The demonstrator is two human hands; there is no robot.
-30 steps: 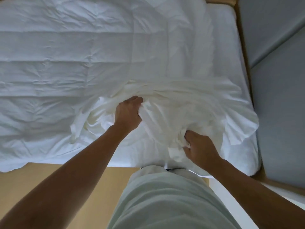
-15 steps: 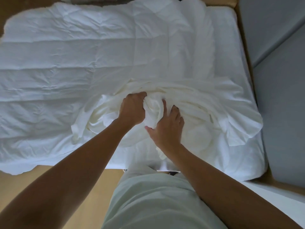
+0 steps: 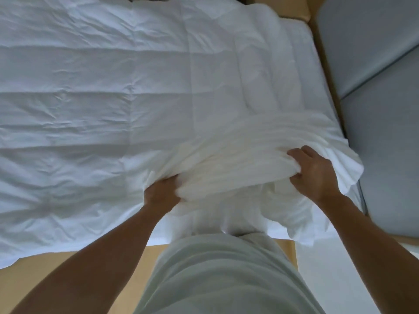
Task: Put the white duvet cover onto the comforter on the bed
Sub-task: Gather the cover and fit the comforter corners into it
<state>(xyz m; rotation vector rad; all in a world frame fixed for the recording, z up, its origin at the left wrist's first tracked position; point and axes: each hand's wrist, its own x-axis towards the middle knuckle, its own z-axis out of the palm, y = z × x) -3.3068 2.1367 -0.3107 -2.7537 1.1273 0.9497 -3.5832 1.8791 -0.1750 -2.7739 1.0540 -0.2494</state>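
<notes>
We see the cover (image 3: pixel 226 159) bunched in a heap on the near right part of the comforter (image 3: pixel 90 98), which lies spread flat on the bed (image 3: pixel 302 55). Left hand (image 3: pixel 162 193) grasps the heap's left side, fingers buried in folds. Right hand (image 3: pixel 315 175) grasps the right side, pinching gathered fabric. Grey pads (image 3: pixel 374 64) sit right of the bed.

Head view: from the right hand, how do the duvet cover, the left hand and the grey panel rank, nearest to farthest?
1. duvet cover, gripped by the right hand.
2. grey panel, just to its right.
3. left hand, across the bunched cover, on the left.
</notes>
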